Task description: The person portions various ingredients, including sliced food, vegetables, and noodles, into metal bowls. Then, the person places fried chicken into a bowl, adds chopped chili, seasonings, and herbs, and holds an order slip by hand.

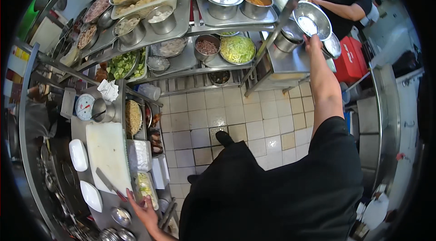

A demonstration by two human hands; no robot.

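My right arm stretches far forward, and my right hand (pixel 313 42) grips the near rim of a round steel bowl (pixel 325 19). The bowl tilts, with its shiny inside facing me; I see no food in it. Other steel pots (pixel 287 41) stand beside it on a metal counter. My left hand (pixel 144 211) is low at the left, fingers spread, with nothing in it. Near its fingertips lies a knife (pixel 105 179) with a red handle, on a white cutting board (pixel 104 143). A container of chopped pale vegetables (pixel 145 187) sits just beyond that hand.
Ahead, a metal rack (pixel 195 28) carries bowls and trays of food, including shredded cabbage (pixel 237 49). A dial scale (pixel 85 106) and white dishes (pixel 78 155) stand at left. Someone in black (pixel 352 2) works at the far right, near a red box (pixel 350 59). Tiled floor (pixel 200 118) lies between.
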